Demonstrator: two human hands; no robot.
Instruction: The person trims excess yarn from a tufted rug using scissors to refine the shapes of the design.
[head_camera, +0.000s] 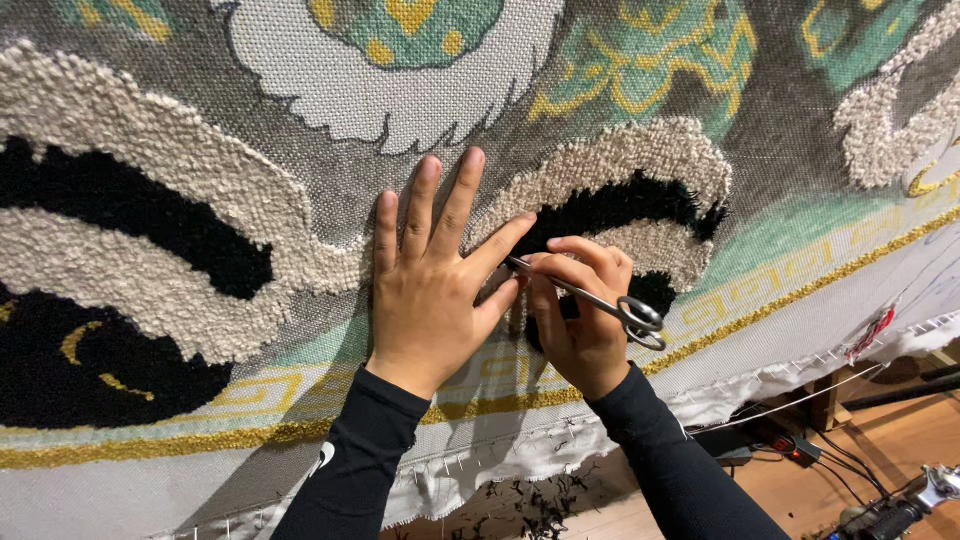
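Steel scissors (590, 297) at work on a tufted rug (150, 200).

Cream, black and gold pile covers the rug, which is stretched upright on its frame and fills the view. Left hand (430, 290) lies flat and spread on the pile, grasping nothing; right hand (580, 320) is clenched round the scissors, their tips just at the left thumb, by the cream loops. Scissors look light, stiff and sharp at the tips (best held at the ring handles). Pile looks soft and yielding, so a flat palm steadies it better than a pinch. Dark clippings (530, 505) litter the floor (900, 430) below.
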